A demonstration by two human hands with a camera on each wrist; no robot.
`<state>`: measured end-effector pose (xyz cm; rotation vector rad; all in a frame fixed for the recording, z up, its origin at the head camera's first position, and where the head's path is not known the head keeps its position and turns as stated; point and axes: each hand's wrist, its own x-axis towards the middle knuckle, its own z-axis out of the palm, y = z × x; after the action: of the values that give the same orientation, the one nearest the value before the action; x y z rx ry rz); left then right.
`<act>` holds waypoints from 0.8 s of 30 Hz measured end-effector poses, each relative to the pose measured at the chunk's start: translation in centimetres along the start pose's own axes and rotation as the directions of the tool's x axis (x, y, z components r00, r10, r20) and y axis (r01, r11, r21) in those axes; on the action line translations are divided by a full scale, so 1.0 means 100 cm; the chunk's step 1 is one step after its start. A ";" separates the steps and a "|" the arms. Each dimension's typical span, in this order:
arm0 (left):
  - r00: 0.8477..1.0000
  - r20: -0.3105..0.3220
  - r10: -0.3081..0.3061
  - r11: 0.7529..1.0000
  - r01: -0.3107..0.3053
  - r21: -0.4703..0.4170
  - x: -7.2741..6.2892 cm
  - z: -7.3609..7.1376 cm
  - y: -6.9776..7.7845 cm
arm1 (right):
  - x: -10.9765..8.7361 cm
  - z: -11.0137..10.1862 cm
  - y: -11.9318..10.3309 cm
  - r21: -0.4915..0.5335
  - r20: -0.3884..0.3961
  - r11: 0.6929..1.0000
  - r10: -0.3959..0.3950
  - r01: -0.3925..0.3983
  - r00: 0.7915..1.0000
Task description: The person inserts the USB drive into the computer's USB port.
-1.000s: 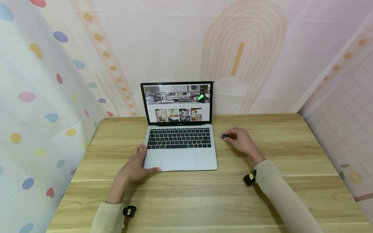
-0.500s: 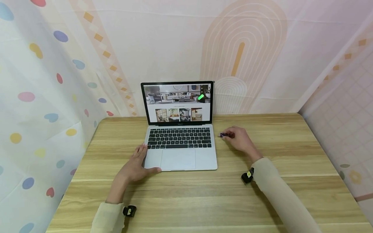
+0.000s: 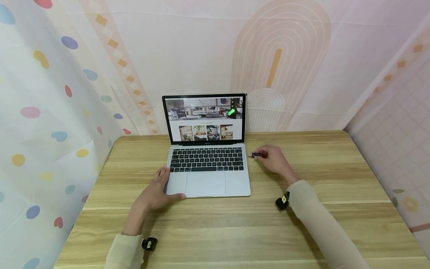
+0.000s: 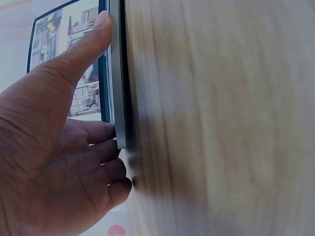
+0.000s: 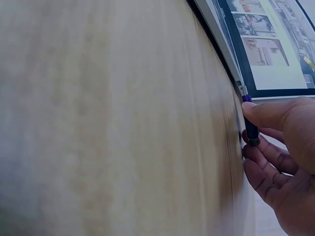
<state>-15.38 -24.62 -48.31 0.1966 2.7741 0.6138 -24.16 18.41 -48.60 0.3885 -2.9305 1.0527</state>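
An opened silver laptop (image 3: 205, 183) stands on the wooden table, its screen lit with furniture pictures. My left hand (image 3: 156, 192) holds the laptop's front left corner, thumb on the front edge and fingers against the left side; the left wrist view shows those fingers (image 4: 110, 169) bent at the corner. To the right of the keyboard, my right hand (image 3: 273, 158) pinches a dark purple USB flash drive (image 5: 251, 125) between thumb and fingers. Its metal plug points left and, in the right wrist view, sits right at the laptop's side edge. The laptop's side port is hidden.
The wooden table (image 3: 215, 235) extends around the laptop and in front of both hands. Behind it hangs a pale patterned curtain (image 3: 198, 56), close to the screen's back. A spotted curtain (image 3: 43, 149) lines the left side.
My right hand has moved a little left and away from me, bringing the USB flash drive from a gap beside the laptop to its right edge. The left hand and laptop have stayed put.
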 end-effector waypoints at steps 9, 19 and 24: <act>1.000 -0.013 0.009 1.000 -0.009 -0.006 0.000 0.001 -0.001 | 0.004 0.002 -0.002 -0.011 -0.006 1.000 -0.002 0.002 1.000; 1.000 -0.010 0.002 1.000 -0.002 -0.010 0.000 0.001 0.000 | 0.008 0.006 -0.001 -0.026 -0.007 1.000 -0.014 0.014 1.000; 1.000 -0.010 0.005 1.000 -0.005 -0.004 0.000 0.001 0.000 | 0.008 0.006 -0.004 -0.020 -0.009 1.000 -0.014 0.013 1.000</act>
<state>-15.37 -24.58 -48.37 0.1999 2.7824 0.6229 -24.83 17.56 -48.77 0.4015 -2.9235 1.0208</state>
